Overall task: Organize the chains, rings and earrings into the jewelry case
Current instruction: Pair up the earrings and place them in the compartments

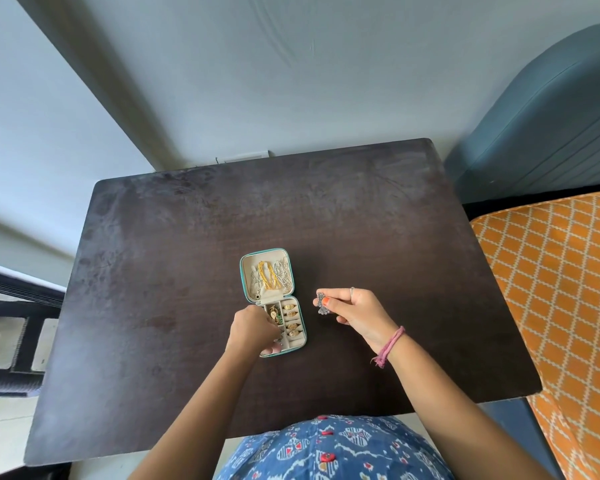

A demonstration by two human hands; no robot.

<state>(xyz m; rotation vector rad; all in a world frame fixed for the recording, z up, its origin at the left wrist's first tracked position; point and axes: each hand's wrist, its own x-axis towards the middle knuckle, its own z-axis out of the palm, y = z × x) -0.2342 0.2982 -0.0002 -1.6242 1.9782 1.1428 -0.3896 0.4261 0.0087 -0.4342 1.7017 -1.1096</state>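
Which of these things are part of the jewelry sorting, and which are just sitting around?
Part of the job: jewelry case, chains in its lid, rings in the slots, silver earring pinched by the right hand, left hand reaching into the case.

Just around: table, orange cushion, blue chair.

Matt dark wooden table (pixel 360 237); jewelry case (pixel 243 271) lined in soft cream fabric.

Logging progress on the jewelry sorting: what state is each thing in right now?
Case: open, flat on table.
Chains: in lid half.
Rings: seated in slots.
Earring: pinched, above table.
Left hand: fingers in case compartment.
Right hand: holding earring.
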